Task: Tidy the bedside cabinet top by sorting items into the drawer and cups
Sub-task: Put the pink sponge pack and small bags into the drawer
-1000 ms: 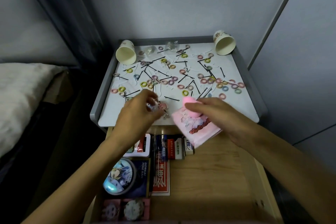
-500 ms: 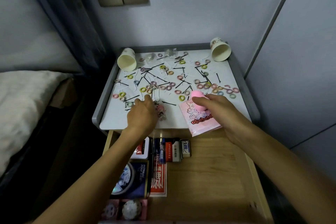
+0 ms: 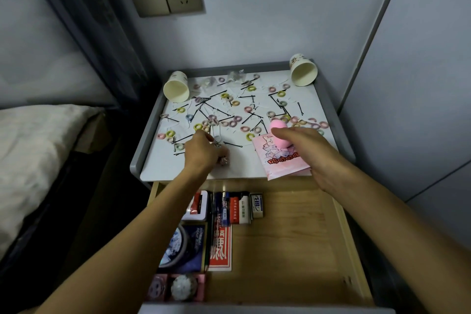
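Pink packet (cartoon print, red lettering) and pink puff at cabinet top's front edge, grasped by right hand fingers. Small blurred charm nearby, clenched in left hand fingers.

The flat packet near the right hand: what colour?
The packet is pink, with a cartoon print; head view.

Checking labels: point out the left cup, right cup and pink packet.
left cup [image 3: 176, 91]: head view, inside its open mouth.
right cup [image 3: 304, 74]: head view, inside its open mouth.
pink packet [image 3: 283, 163]: head view, printed front.
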